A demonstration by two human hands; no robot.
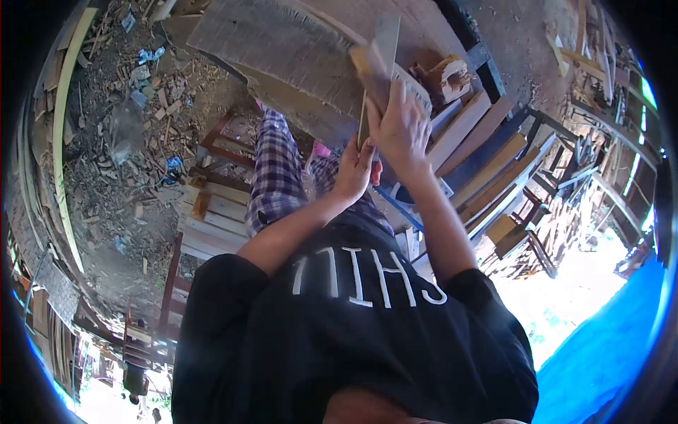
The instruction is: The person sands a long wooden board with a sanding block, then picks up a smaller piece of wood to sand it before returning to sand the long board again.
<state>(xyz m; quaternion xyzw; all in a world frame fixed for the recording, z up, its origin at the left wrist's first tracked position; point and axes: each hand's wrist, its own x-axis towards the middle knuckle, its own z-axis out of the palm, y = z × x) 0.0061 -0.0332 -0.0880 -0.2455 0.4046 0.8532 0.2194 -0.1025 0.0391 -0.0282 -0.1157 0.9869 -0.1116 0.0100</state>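
My left hand (354, 172) is closed around the lower end of a thin, narrow wooden strip (385, 37), thumb pressed against its face. The strip points away from me, tilted slightly right, over a broad rough plank. My right hand (404, 134) is wrapped around a small tan and brown block (370, 69), which lies against the strip. Motion blurs the block, so its exact kind and working face cannot be made out. Part of the strip is hidden behind the block and my fingers.
The broad plank (275, 60) lies in front of my knees. A broken wood chunk (454, 76) and several cut boards (487, 166) lie to the right. A slatted wooden seat (215, 219) is at left; scraps and litter (134, 134) cover the ground.
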